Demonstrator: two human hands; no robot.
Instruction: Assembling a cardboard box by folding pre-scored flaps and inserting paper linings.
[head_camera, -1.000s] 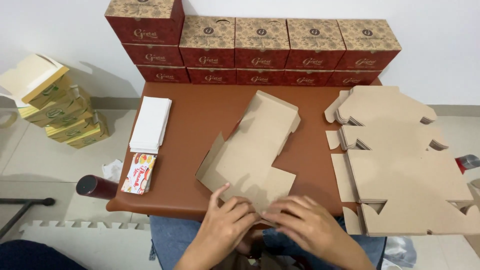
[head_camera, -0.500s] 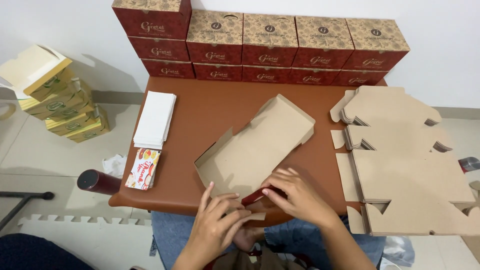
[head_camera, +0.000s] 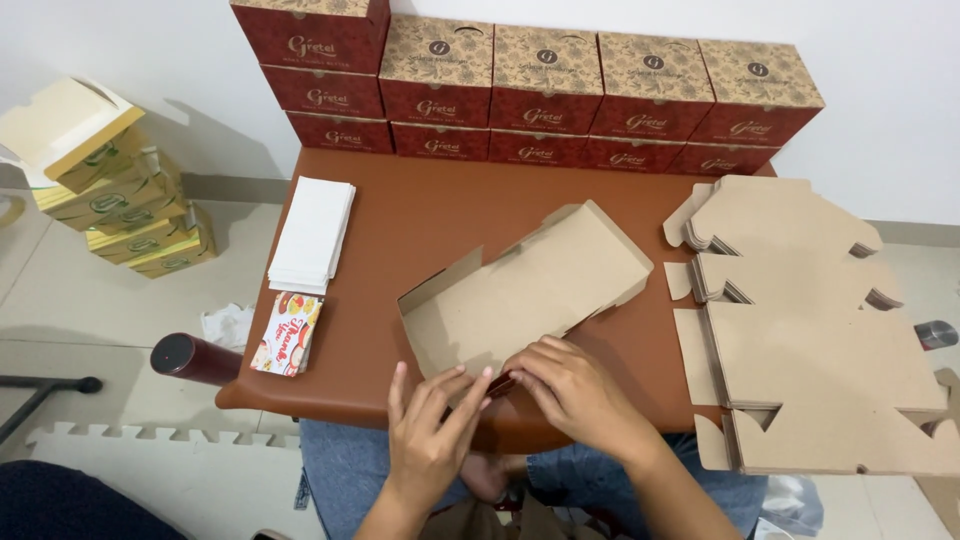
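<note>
A brown cardboard box blank lies on the brown table, half folded, with its left and far walls raised. My left hand presses its fingers on the near edge of the blank. My right hand grips the same near flap, whose red printed side shows between the fingers. Both hands meet at the table's front edge.
A pile of flat cardboard blanks fills the table's right side. White cards and a small pile of colourful cards lie at the left. Finished red boxes line the back wall. Yellow boxes and a dark cylinder stand left.
The blank went from lying flat to having its walls raised. Both hands moved along the near edge and now pinch the front flap.
</note>
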